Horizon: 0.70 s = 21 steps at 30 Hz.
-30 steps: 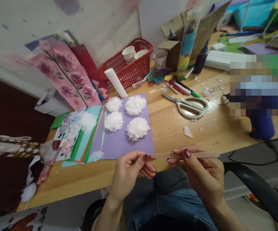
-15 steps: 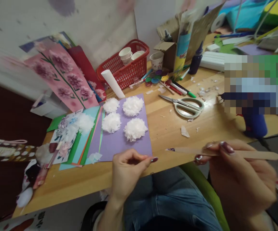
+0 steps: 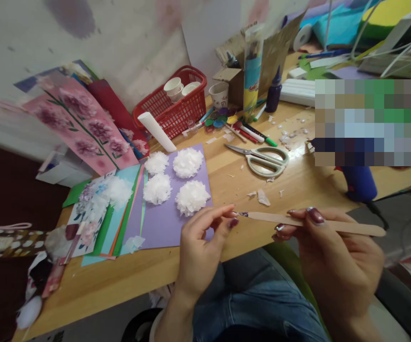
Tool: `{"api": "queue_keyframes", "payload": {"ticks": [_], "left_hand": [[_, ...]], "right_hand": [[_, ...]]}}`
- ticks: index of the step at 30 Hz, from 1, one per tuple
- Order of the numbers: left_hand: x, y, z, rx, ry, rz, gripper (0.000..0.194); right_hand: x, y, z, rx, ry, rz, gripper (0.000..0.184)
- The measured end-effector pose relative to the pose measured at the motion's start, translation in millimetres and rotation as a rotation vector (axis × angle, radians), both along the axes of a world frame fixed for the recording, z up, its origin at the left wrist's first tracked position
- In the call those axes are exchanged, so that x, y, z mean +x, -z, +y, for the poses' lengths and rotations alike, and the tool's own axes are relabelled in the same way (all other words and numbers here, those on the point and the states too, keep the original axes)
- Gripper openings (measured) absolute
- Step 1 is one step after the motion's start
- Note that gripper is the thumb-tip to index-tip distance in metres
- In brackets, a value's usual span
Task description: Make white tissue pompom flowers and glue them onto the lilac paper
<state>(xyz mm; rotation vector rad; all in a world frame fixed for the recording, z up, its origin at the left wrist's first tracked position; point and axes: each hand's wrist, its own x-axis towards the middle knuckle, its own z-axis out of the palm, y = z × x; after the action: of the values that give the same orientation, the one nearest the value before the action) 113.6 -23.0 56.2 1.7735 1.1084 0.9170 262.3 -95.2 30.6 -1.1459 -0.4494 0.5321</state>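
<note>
My right hand (image 3: pixel 333 251) grips a flat wooden craft stick (image 3: pixel 269 217) between thumb and fingers, its dark, narrow tip pointing left. Opposite it, my left hand (image 3: pixel 205 242) has thumb and forefinger brought close together right at that tip. A tiny whitish bit shows there, too small to name; whether the fingers touch the stick is unclear. Behind my left hand, several white ruffled paper flowers (image 3: pixel 192 197) sit on a purple sheet (image 3: pixel 162 232). Both hands are raised over the table's front edge, above my lap.
Scissors (image 3: pixel 267 161) lie on the wooden table (image 3: pixel 223 180) among paper scraps. A blue glue gun (image 3: pixel 360 183) stands at right. Behind are markers (image 3: pixel 257 135), a red basket (image 3: pixel 191 107) with paper cups, and a white paper roll (image 3: pixel 157 132). Pink flower artwork (image 3: pixel 87 123) leans at left.
My left hand has moved up and right, while the stick has shifted left. The stick's tip, apart from my left fingers before, is now right at them. The view has turned slightly.
</note>
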Motion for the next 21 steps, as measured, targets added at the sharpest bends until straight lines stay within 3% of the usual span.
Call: {"api": "queue_keyframes", "payload": {"ticks": [3, 6, 10, 13, 16, 21], "left_hand": [[1.2, -1.3, -8.6, -0.079, -0.037, 0.004, 0.018], [2.4, 7.2, -19.4, -0.112, -0.125, -0.03, 0.02], [0.2, 21.9, -29.8, -0.199, -0.277, -0.173, 0.021], [-0.2, 22.1, -29.6, -0.341, -0.335, -0.355, 0.024], [0.2, 12.9, -25.8, -0.519, -0.34, -0.519, 0.026], [-7.3, 0.8, -21.6, -0.915, -0.322, -0.672, 0.027]], "right_hand": [[-5.1, 8.7, -6.5, -0.01, -0.05, -0.077, 0.013], [-12.3, 17.3, -14.7, 0.058, -0.096, -0.213, 0.014], [-16.2, 22.0, -19.7, 0.215, -0.246, -0.561, 0.036], [-12.1, 22.5, -17.6, 0.287, -0.382, -0.826, 0.051], [-9.5, 26.0, -15.5, 0.32, -0.43, -0.841, 0.057], [-15.1, 35.4, -15.5, 0.333, -0.382, -0.761, 0.055]]}}
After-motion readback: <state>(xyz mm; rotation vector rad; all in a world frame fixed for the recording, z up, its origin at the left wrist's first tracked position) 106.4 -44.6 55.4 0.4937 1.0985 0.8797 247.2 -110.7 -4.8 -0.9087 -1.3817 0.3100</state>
